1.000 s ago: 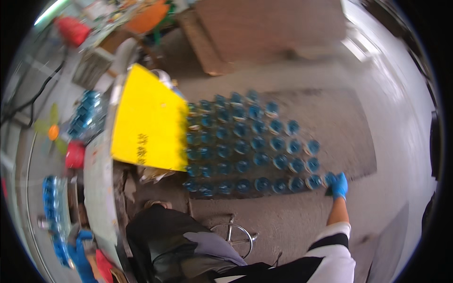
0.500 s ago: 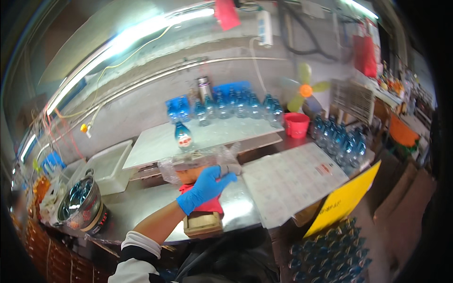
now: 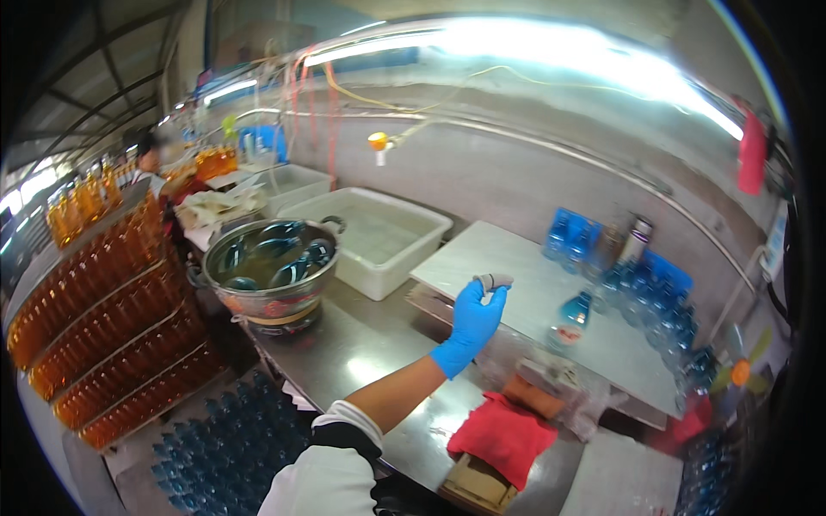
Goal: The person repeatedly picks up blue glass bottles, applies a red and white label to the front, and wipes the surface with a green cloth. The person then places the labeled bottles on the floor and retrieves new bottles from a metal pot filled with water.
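Observation:
My left hand (image 3: 472, 324), in a blue glove, is raised over the steel counter (image 3: 361, 348). Its fingertips pinch a small grey piece (image 3: 493, 280), too small to identify. Just behind the hand lies a white slab (image 3: 525, 279) with a single blue bottle (image 3: 571, 320) standing on it. Below and right of the hand, a red cloth (image 3: 503, 435) rests on a cardboard box (image 3: 471, 486). My right hand is out of the picture.
A metal pot (image 3: 268, 268) with blue bottles in water and a white tub (image 3: 372, 234) stand at the counter's left. Orange-filled bottles (image 3: 103, 331) are stacked at far left, blue bottles (image 3: 219, 443) lie on the floor, and more (image 3: 658, 301) line the wall. A person (image 3: 148, 161) works far back.
The view swung from the bottles on the floor up to the counter. My left hand rose from beside the red cloth and now holds a small grey piece higher up.

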### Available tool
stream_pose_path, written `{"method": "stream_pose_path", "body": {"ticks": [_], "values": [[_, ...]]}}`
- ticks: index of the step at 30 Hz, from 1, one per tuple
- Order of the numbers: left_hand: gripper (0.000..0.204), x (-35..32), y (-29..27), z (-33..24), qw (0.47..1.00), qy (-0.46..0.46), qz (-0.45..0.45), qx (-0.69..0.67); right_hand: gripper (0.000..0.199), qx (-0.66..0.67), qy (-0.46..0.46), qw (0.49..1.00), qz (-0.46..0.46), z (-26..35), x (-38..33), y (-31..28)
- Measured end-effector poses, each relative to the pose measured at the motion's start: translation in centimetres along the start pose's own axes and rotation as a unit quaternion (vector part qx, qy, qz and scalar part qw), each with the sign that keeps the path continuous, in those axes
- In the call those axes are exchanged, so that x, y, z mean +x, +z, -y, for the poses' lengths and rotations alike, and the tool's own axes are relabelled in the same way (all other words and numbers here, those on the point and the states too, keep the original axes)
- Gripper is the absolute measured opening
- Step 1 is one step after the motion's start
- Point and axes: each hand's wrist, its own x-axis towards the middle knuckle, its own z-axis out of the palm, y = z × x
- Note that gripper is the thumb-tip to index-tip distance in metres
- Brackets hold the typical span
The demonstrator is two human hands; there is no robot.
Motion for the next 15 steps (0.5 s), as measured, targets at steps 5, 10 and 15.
{"method": "stream_pose_path", "body": {"ticks": [5,10,15], "values": [[0.014,6.4,-18.8,-3.1,0.905,0.113,-0.103,0.397,0.024,-0.002,-0.002,0.999,0.043,1.0,3.4,6.1],[0.037,13.6,-31.6,-8.5,0.776,-0.197,0.076,0.594,0.026,0.006,0.011,0.999,0.031,0.8,4.1,6.9],[0.084,15.1,-35.5,-5.4,0.596,-0.330,0.311,0.663,0.028,-0.005,0.055,0.998,-0.006,-1.5,2.9,5.5]]}}
